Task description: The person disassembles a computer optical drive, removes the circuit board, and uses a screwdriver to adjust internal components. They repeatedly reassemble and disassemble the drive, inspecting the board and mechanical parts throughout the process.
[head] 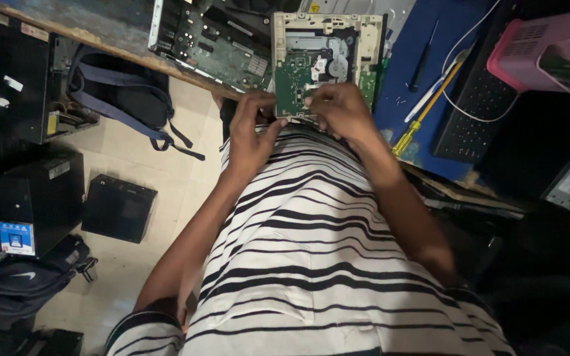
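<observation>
Green circuit board (293,82) (pink basket (542,49))

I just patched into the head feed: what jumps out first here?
Both hands meet at the near edge of an opened disc drive at the top centre: the left hand and right hand pinch at its green circuit board. A larger board lies left of it, and a yellow-handled screwdriver to the right.

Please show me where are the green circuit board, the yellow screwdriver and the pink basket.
green circuit board (291,84): head view, on its bare green middle.
yellow screwdriver (409,135): head view, on its yellow handle.
pink basket (529,56): head view, on its slotted side wall.
</observation>
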